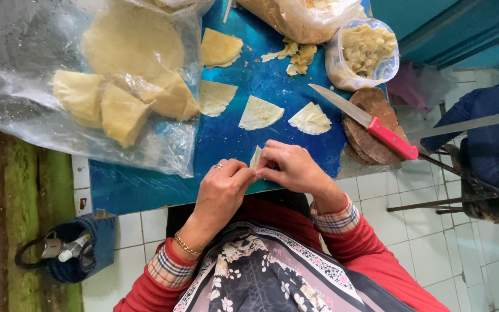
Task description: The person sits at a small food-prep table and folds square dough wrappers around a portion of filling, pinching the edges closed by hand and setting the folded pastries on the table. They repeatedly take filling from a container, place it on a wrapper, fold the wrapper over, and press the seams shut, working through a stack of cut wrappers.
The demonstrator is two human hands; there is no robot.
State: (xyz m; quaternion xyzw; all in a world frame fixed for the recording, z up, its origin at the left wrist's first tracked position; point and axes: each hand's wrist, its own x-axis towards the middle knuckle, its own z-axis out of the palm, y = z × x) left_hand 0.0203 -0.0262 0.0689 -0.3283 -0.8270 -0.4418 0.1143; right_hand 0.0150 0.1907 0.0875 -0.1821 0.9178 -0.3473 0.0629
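Folding a thin dough wedge (256, 157), the left hand (221, 190) and right hand (292, 167) pinch it together at the worktop (145, 188) edge. Beyond the hands lie four cut wedges (259, 112) (unfilled, apparently); filling tub (365, 52) and knife (368, 121) sit right.

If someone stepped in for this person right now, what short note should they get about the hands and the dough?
Left hand and right hand: both pinch one small dough wedge above the blue table's near edge.
Laid out flat: three cut wedges mid-table, another piece farther back.
Uncut rounds sit in the clear bag, left.
Filling tub and red-handled knife lie right.
No finished folded pieces in sight.
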